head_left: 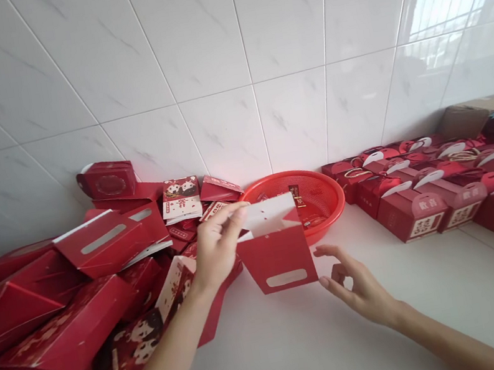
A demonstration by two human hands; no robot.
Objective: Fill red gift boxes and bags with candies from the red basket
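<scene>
A red paper gift box (276,259) with a white inside and an oval slot is held up above the white tabletop. My left hand (219,243) pinches its upper left edge between thumb and fingers. The box's top flap stands open, showing the inside. Just off its lower right corner is my right hand (358,283), thumb and forefinger apart, with nothing in it. Behind the box sits a red plastic basket (331,196), partly hidden, with small wrapped items at its bottom.
Unfolded and half-folded red boxes (61,317) are heaped on the left. Rows of finished red boxes (414,207) with handles stand on the right, a brown cardboard box (468,119) behind them. A tiled wall (205,47) closes off the back of the white table (303,352).
</scene>
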